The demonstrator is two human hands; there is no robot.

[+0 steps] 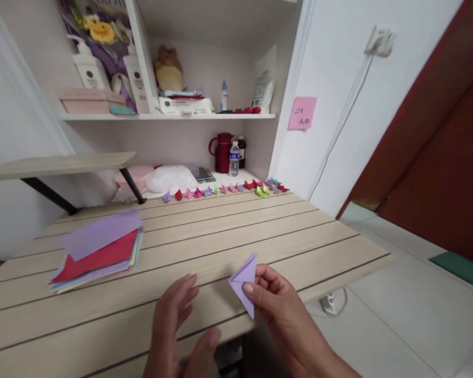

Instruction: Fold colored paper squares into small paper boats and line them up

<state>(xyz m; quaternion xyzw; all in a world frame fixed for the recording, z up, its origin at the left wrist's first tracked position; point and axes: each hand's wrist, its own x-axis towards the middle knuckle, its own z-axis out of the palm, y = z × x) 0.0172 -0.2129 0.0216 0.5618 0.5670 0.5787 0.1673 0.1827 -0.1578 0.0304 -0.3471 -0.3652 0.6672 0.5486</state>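
A folded piece of purple paper (244, 278), triangular in outline, is pinched between the thumb and fingers of my right hand (279, 304). It is held up over the front edge of the table (205, 231). To its left, my left hand (177, 320) holds nothing, its thumb apart from its curved fingers; it does not touch the paper. A stack of coloured paper sheets (102, 257) lies on the left of the table, a purple sheet (102, 231) askew on top and a red one under it.
Several small folded paper pieces (207, 191) line the table's back edge, clustered at the right. A raised wooden shelf (63, 164) stands back left. Behind are a dark red jug (223, 152), a water bottle (234, 160) and a white plastic bag (171, 179).
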